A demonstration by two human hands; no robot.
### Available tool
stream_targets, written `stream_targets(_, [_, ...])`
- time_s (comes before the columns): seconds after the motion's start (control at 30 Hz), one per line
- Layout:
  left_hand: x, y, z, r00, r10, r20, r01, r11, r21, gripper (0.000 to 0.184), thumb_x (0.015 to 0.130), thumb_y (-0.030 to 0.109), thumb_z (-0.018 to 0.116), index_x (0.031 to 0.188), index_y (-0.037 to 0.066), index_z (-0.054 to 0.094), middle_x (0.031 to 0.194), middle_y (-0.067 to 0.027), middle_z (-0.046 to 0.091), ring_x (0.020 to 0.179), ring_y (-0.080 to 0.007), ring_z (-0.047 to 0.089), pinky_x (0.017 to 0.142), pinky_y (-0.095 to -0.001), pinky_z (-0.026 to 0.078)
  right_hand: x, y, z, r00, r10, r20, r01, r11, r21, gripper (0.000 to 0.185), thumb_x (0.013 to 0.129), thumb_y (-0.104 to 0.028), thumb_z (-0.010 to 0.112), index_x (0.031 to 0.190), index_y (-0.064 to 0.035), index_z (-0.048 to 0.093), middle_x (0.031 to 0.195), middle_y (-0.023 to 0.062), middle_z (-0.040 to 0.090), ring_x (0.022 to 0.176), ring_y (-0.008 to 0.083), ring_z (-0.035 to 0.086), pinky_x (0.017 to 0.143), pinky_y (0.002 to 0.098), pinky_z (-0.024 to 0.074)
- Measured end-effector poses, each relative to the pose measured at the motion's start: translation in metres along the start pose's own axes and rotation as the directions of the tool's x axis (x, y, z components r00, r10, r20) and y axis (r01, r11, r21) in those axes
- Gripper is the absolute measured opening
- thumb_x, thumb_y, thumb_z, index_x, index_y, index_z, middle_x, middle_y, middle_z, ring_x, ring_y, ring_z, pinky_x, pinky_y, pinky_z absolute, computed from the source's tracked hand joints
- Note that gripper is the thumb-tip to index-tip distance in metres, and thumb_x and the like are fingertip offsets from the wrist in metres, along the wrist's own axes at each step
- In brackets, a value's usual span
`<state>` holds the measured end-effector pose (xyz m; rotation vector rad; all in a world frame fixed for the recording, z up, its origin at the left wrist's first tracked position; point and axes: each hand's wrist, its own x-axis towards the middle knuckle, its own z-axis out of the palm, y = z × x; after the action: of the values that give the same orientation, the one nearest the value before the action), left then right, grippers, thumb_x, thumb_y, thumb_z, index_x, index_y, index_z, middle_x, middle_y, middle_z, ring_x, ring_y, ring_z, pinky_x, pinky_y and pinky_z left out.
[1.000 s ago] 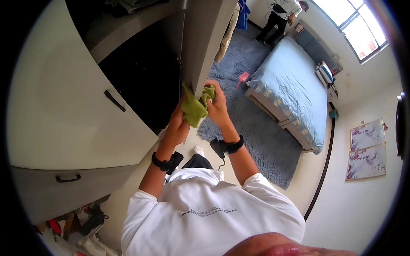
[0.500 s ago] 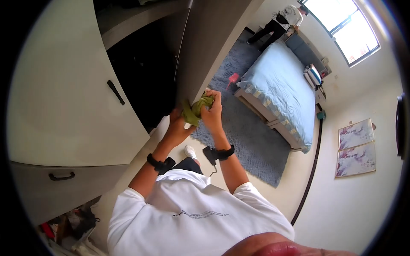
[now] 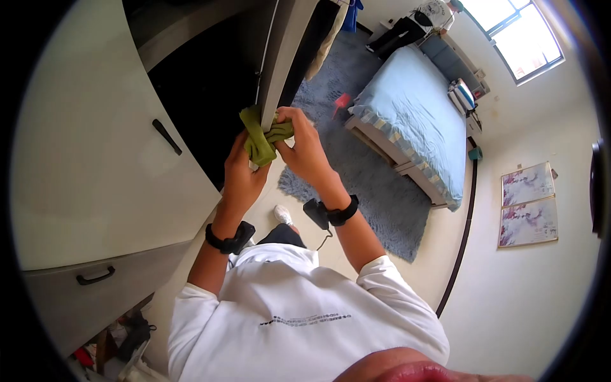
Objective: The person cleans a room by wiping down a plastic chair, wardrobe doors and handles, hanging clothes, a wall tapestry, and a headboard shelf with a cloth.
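The green cloth (image 3: 259, 145) partly hides the left hand (image 3: 245, 173). Darkness swallows the cabinet interior (image 3: 203, 105) (its contents cannot be made out). The shirt print (image 3: 307, 321) is too small to read; the top edge crops the window (image 3: 525, 41).

A blue-covered bed (image 3: 417, 105) stands near a window (image 3: 525, 46)

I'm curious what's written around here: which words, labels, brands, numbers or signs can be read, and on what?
No text can be read.
Camera wearer's white shirt: a line of dark print across the chest, too small and blurred.
Other person's shirt: dark print, too small.
Green cloth: no lettering shows.
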<state>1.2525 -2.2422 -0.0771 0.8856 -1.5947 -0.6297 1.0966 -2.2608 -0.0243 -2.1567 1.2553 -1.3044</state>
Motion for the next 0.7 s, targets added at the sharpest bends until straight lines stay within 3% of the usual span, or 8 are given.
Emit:
stream_targets(0.1, [-0.019, -0.023, 0.000, 0.998, 0.059, -0.036, -0.053, 0.989, 0.138, 0.044, 0.080, -0.003, 0.073, 0.121, -0.005, 0.058, 0.120, -0.0215, 0.062, 0.104, -0.0380, 0.065, 0.088, -0.0394, 0.054, -0.013, 0.017, 0.017, 0.995, 0.086, 0.056, -0.092, 0.988, 0.127, 0.045, 0.076, 0.008, 0.066, 0.113, -0.0047, 0.044, 0.107, 0.0159, 0.058, 0.095, 0.0399, 0.061, 0.083, 0.0396, 0.0514])
stream_targets(0.23, [-0.046, -0.047, -0.001, 0.988, 0.147, -0.035, -0.141, 0.980, 0.142, 0.038, 0.080, -0.003, 0.073, 0.116, -0.004, 0.062, 0.114, -0.0197, 0.065, 0.100, -0.0380, 0.067, 0.085, -0.0387, 0.055, -0.046, 0.040, 0.052, 0.983, 0.131, -0.128, -0.131, 0.991, 0.007, 0.040, 0.078, 0.006, 0.066, 0.110, -0.0031, 0.044, 0.102, 0.0190, 0.058, 0.094, 0.0424, 0.061, 0.082, 0.0418, 0.0503])
stream_targets(0.33, [-0.057, -0.057, 0.002, 0.997, -0.073, -0.009, 0.073, 0.989, 0.126, 0.034, 0.080, -0.003, 0.072, 0.113, -0.002, 0.065, 0.111, -0.0191, 0.067, 0.099, -0.0380, 0.067, 0.083, -0.0392, 0.055, -0.065, 0.061, 0.071, 0.956, 0.262, -0.130, -0.250, 0.963, 0.102, 0.039, 0.077, 0.006, 0.066, 0.107, -0.0031, 0.042, 0.100, 0.0206, 0.060, 0.091, 0.0421, 0.060, 0.081, 0.0409, 0.0496])
stream_targets(0.37, [-0.059, -0.064, 0.003, 0.997, -0.072, 0.000, 0.071, 0.989, 0.129, 0.034, 0.080, -0.003, 0.072, 0.113, -0.002, 0.065, 0.111, -0.0191, 0.067, 0.099, -0.0380, 0.067, 0.083, -0.0392, 0.055, -0.069, 0.069, 0.075, 0.954, 0.267, -0.136, -0.254, 0.961, 0.107, 0.039, 0.077, 0.006, 0.066, 0.107, -0.0031, 0.042, 0.100, 0.0206, 0.060, 0.091, 0.0421, 0.060, 0.081, 0.0409, 0.0496])
stream_targets(0.43, [-0.064, -0.081, 0.003, 0.956, -0.258, 0.140, 0.247, 0.965, 0.086, 0.028, 0.081, -0.001, 0.070, 0.109, -0.001, 0.066, 0.110, -0.0208, 0.067, 0.097, -0.0386, 0.067, 0.081, -0.0397, 0.054, -0.074, 0.078, 0.077, 0.965, 0.236, -0.112, -0.226, 0.969, 0.097, 0.041, 0.075, 0.006, 0.068, 0.106, -0.0017, 0.044, 0.104, 0.0210, 0.057, 0.097, 0.0437, 0.058, 0.084, 0.0417, 0.0493])
stream_targets(0.57, [-0.067, -0.099, 0.004, 0.928, -0.283, 0.243, 0.252, 0.956, 0.148, 0.026, 0.082, -0.001, 0.067, 0.108, -0.001, 0.064, 0.109, -0.0219, 0.066, 0.097, -0.0394, 0.066, 0.081, -0.0408, 0.054, -0.077, 0.083, 0.073, 0.974, 0.199, -0.105, -0.188, 0.977, 0.103, 0.042, 0.073, 0.006, 0.068, 0.107, -0.0018, 0.044, 0.105, 0.0206, 0.057, 0.097, 0.0444, 0.058, 0.083, 0.0421, 0.0492])
stream_targets(0.63, [-0.064, -0.081, 0.003, 0.925, -0.204, 0.321, 0.195, 0.979, 0.058, 0.041, 0.082, -0.003, 0.064, 0.123, -0.002, 0.058, 0.115, -0.0236, 0.064, 0.107, -0.0400, 0.063, 0.089, -0.0407, 0.052, -0.088, 0.078, 0.079, 0.952, 0.247, -0.178, -0.243, 0.969, 0.044, 0.041, 0.073, 0.005, 0.068, 0.108, -0.0017, 0.047, 0.110, 0.0214, 0.057, 0.101, 0.0448, 0.058, 0.085, 0.0421, 0.0499])
stream_targets(0.7, [-0.055, -0.057, 0.004, 0.947, -0.124, 0.297, 0.131, 0.991, -0.004, 0.049, 0.083, -0.002, 0.064, 0.130, -0.003, 0.051, 0.120, -0.0237, 0.061, 0.113, -0.0395, 0.060, 0.093, -0.0405, 0.049, -0.094, 0.054, 0.066, 0.961, 0.222, -0.163, -0.229, 0.973, -0.027, 0.040, 0.074, 0.005, 0.067, 0.110, -0.0017, 0.050, 0.113, 0.0217, 0.057, 0.103, 0.0446, 0.058, 0.087, 0.0421, 0.0501])
